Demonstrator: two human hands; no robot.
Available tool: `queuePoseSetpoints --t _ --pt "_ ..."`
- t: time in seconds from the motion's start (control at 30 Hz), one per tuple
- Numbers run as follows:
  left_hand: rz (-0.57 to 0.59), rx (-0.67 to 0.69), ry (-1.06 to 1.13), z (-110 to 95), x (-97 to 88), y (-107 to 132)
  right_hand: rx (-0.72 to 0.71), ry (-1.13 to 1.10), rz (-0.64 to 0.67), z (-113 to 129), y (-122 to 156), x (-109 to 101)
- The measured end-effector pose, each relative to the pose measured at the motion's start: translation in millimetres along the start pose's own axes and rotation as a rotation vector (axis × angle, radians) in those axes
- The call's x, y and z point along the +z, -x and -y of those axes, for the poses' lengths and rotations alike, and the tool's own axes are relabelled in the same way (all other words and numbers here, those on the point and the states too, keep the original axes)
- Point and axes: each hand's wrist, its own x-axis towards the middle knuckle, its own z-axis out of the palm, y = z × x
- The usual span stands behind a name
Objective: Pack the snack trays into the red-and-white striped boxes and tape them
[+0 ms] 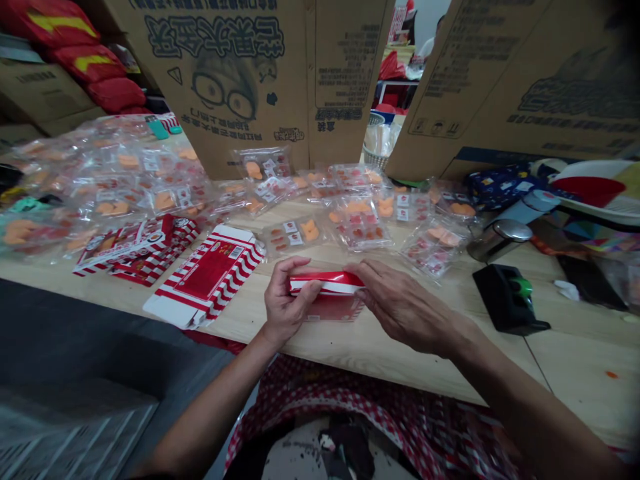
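Note:
A red and white carton (330,283) is held up just above the table's front edge, its narrow end facing me. My left hand (289,293) grips its left side, with the thumb lying across the near end. On the other side, my right hand (395,300) pinches the right end between thumb and fingers. A stack of flattened red and white striped cartons (207,270) lies to the left of my hands. Clear packets with orange and red pieces, such as the packet (295,233), lie just beyond them. What is inside the held carton is hidden.
A heap of clear packets (120,180) covers the table's left side. Two large cardboard boxes, a left one (280,87) and a right one (500,93), stand behind. To the right are a tape dispenser (505,300), a steel cup (500,240) and a blue bottle (530,207).

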Motion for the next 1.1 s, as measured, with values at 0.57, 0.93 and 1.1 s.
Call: queuePoseSetpoints --t 0.57,0.93,1.1 --pt "0.168 -0.109 -0.072 -5 -6.7 -11 -0.044 -0.034 -0.105 -15 -2 18" --pt "0.123 -0.027 -0.018 -4 -1.4 1 0.057 -0.142 -0.066 4 -1 -7" --pt "0.21 0.081 0.14 4 -6.5 4 -0.004 -0.017 0.002 12 11 -8"
